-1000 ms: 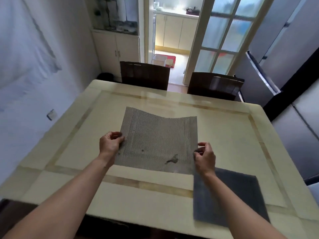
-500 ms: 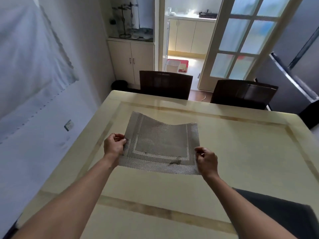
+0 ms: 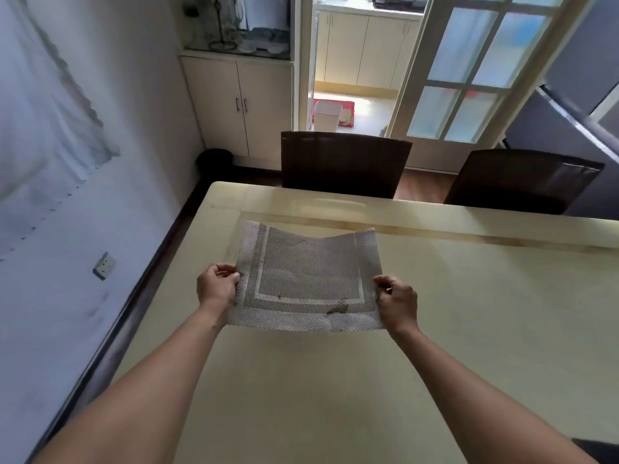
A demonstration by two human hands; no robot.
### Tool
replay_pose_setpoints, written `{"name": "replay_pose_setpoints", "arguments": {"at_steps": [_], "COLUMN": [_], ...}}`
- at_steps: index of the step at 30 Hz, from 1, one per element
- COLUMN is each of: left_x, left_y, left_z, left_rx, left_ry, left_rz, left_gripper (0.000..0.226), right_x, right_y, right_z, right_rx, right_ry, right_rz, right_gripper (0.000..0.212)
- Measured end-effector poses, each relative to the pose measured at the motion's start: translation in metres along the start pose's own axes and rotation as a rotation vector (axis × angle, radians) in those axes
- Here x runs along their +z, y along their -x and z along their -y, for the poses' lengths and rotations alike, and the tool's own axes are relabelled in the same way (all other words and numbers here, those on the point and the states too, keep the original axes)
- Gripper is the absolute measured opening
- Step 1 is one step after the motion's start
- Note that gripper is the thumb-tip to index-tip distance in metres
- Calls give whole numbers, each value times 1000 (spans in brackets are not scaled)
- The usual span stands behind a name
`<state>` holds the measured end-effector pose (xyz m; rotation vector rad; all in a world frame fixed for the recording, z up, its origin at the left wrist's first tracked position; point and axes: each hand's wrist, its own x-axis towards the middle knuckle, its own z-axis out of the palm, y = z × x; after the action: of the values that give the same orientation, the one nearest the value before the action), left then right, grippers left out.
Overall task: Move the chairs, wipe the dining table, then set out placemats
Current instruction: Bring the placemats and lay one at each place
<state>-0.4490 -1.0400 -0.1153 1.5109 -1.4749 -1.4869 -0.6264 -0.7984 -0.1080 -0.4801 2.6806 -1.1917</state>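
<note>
Placemat-setting is the step in hand; left hand (image 3: 216, 289) and right hand (image 3: 397, 301) pinch, fingers curled, the side edges of a grey woven mesh placemat (image 3: 306, 279), held sagging above the cream stone desk (image 3: 469, 296); next, lower it flat before the far dark chair (image 3: 345, 167).

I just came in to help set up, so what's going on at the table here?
A person holds a grey woven placemat by its side edges, the left hand and right hand each pinching one, over the cream dining table. It sags in the middle and does not lie flat yet. One dark chair and a second chair stand at the far edge.
</note>
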Motion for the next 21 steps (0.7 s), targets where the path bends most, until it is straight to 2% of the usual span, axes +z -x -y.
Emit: {"name": "replay_pose_setpoints", "arguments": {"at_steps": [4, 7, 11, 13, 15, 21], "left_x": [12, 19, 19, 16, 15, 19], "left_y": [-34, -58, -65, -62, -64, -81], "left_z": [10, 14, 24, 27, 27, 20], "left_rx": [-8, -4, 36, 77, 121, 146], "left_ry": [-8, -33, -341, -441, -487, -467], "left_rz": [0, 17, 78, 85, 64, -12], "left_gripper": [16, 18, 33, 37, 31, 20], "right_x": [28, 45, 60, 64, 68, 82], "right_y": [-22, -41, -51, -49, -48, -63], "right_z": [2, 5, -6, -14, -16, -5], "right_rx": [24, 57, 153, 166, 145, 140], "right_ry": [-21, -30, 61, 136, 183, 206], "right_rz": [-13, 14, 213, 251, 232, 141], "right_gripper": [21, 23, 42, 53, 56, 46]}}
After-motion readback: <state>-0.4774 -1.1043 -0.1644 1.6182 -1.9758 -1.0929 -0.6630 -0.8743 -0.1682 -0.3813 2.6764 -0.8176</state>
